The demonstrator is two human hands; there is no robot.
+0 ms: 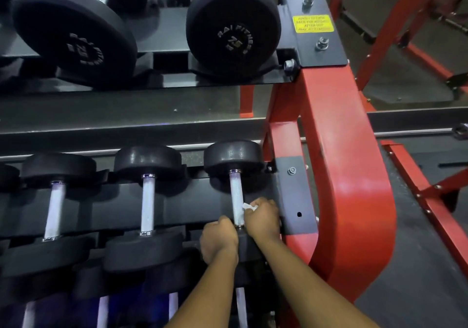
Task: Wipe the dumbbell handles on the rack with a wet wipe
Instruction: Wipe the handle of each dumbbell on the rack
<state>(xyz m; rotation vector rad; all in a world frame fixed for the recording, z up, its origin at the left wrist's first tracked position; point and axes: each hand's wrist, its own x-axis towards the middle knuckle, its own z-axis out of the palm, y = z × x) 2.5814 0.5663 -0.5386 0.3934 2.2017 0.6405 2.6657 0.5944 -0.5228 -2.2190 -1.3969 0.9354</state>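
The right hand (262,217) pinches a white wipe (247,206) against the handle (236,196) of the rightmost dumbbell (234,155) on the rack (342,150). The left hand (219,239) lies curled on its near head; whether it grips, I cannot tell.

visible body: two arms only. left grip (219,239), right grip (263,220): bare, backs and knuckle ridges showing, finger detail too blurred to read. left forearm (202,294), right forearm (309,284): bare along whole visible length, wrists bare too. upper arms cut by bottom frame edge; anything worn higher up not visible.
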